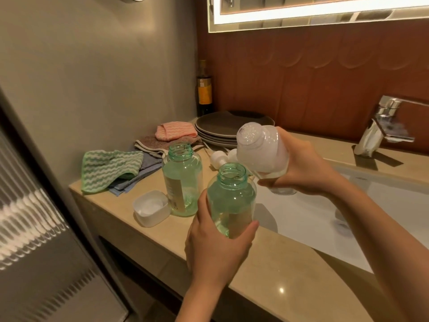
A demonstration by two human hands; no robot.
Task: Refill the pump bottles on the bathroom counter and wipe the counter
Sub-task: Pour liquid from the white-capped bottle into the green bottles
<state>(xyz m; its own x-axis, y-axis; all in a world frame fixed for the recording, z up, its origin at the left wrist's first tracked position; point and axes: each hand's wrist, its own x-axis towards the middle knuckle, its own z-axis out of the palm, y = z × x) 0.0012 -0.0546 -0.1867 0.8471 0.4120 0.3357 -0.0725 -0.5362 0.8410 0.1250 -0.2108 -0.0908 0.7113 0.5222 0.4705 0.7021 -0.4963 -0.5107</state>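
With the left hand (218, 247) clasping its fingers round an open green pump bottle (232, 201) near the front edge of the tabletop (267, 270), and the right hand (308, 168) gripping a tilted white refill bottle (262, 152) just above (mouth not lined up over the neck), a person risks pouring liquid down the outside.

Beige counter (267, 263), cloths (109, 168), plates (216, 130), green bottle (182, 182), lid (152, 208)

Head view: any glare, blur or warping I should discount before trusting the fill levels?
Head view: warm, dim light; the mirror strip is blown out; a small glint sits on the counter; the faucet looks smeared; wide-angle bending curves the left edge; the held green bottle and white bottle read fairly sharp.
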